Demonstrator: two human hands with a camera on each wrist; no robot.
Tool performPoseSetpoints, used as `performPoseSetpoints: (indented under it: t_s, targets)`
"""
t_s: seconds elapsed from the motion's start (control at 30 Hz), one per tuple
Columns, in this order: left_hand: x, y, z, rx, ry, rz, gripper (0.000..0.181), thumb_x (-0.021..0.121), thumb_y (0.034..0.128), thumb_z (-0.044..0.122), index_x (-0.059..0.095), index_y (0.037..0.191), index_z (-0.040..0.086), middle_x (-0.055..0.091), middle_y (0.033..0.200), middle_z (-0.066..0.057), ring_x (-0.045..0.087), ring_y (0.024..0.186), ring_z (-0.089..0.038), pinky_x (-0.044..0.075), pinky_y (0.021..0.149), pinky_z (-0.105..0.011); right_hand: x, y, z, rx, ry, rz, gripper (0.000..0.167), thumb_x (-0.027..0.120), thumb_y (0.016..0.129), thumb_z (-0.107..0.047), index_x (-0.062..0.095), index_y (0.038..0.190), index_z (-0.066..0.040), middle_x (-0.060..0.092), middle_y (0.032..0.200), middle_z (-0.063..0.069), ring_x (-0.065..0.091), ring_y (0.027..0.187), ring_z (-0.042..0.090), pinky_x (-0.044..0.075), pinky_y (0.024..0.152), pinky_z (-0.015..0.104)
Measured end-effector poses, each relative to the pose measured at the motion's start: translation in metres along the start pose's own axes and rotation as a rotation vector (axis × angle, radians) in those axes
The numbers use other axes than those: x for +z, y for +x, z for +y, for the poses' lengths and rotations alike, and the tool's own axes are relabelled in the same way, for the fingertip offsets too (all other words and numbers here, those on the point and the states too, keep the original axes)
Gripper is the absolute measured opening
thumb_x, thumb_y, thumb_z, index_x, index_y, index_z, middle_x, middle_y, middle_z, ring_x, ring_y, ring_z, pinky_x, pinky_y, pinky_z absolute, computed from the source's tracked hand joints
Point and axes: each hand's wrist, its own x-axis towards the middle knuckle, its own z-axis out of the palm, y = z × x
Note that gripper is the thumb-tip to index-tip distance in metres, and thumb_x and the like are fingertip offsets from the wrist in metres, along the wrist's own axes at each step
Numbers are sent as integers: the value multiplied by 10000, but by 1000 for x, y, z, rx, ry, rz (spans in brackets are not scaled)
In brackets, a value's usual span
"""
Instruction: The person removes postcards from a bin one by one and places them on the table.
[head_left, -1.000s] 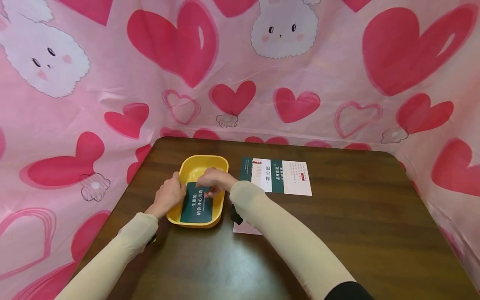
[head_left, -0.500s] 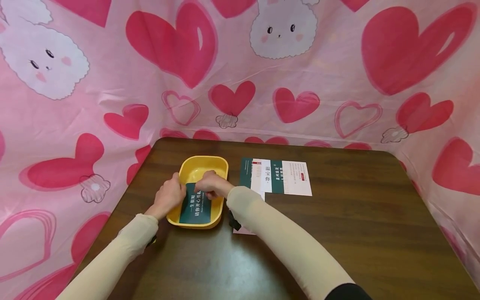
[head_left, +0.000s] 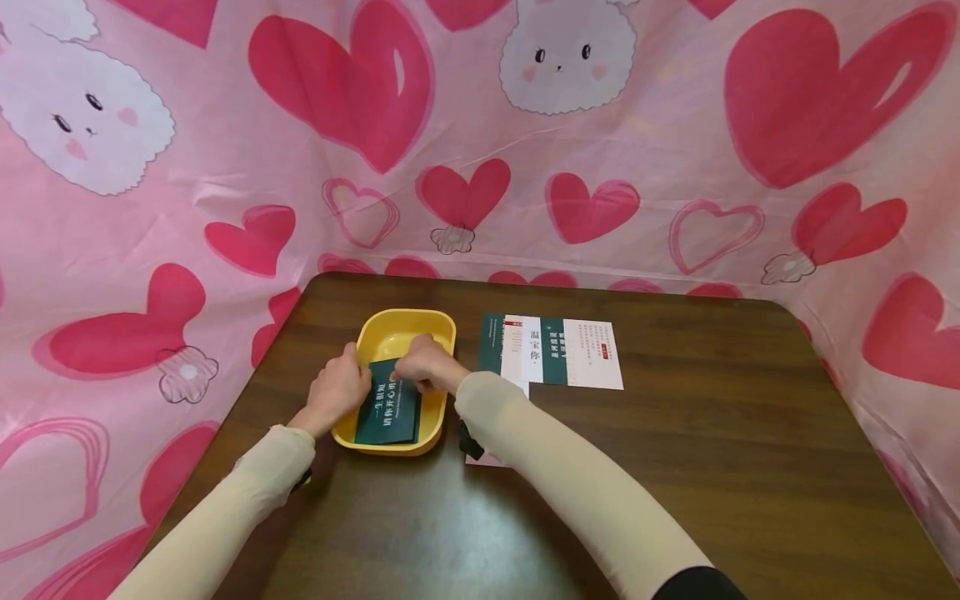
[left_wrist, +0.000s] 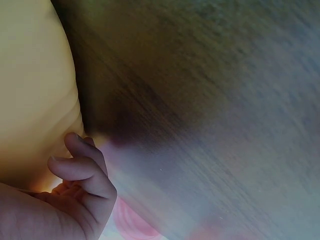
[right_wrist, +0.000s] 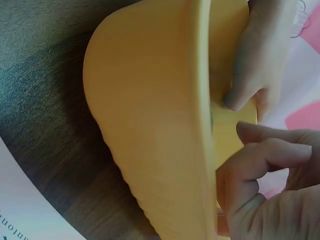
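In the head view a yellow plastic basin stands on the table. A dark green card with white lettering lies in its near part. My left hand grips the basin's left rim, thumb over the inside; in the left wrist view its curled fingers are by the outer wall. My right hand reaches in over the right rim, at the card's upper right corner. Its fingers look bent in the right wrist view. The fingertips' contact with the card is hidden, so I cannot tell whether they pinch it.
Right of the basin, several overlapping green and white printed cards lie flat. A pale pink card is partly under my right forearm. The brown wooden table is enclosed by a pink heart-patterned cloth.
The green card in the basin has shifted a little to the left. My right hand has moved only slightly over it. My left hand keeps hold of the rim.
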Motion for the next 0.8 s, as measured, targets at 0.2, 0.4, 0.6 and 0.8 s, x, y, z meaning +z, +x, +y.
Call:
performPoseSetpoints:
  t_s: [0.2, 0.4, 0.6, 0.8]
  targets:
    - [0, 1, 0, 14, 16, 11, 425, 581, 1044, 167, 403, 1364, -47, 604, 1063, -241, 644, 845, -351, 601, 824, -535, 0, 1, 0, -18, -2, 20, 442, 752, 941, -48, 490, 1281, 55, 426, 537, 37, 366, 380, 154, 378, 452, 260]
    - [-1, 1, 1, 7, 1, 3, 460, 600, 1048, 177, 390, 1399, -33, 607, 1098, -227, 658, 848, -335, 600, 853, -529, 0, 2, -1, -37, -29, 24, 175, 776, 931, -53, 649, 1001, 44, 456, 535, 39, 388, 375, 159, 388, 438, 248]
    - [-1, 1, 0, 7, -5, 2, 458, 593, 1053, 185, 392, 1401, -36, 612, 1094, -229, 666, 849, -335, 601, 847, -532, -3, 3, -1, -52, -76, 41, 154, 806, 926, -105, 713, 880, 8, 605, 642, 104, 427, 387, 160, 423, 444, 239]
    - [1, 2, -1, 13, -2, 11, 442, 584, 1055, 182, 400, 1388, -44, 611, 1056, -227, 662, 832, -338, 609, 821, -523, -7, 4, 0, -67, -115, 66, 196, 811, 933, -154, 739, 815, -15, 594, 609, 78, 440, 397, 164, 434, 451, 241]
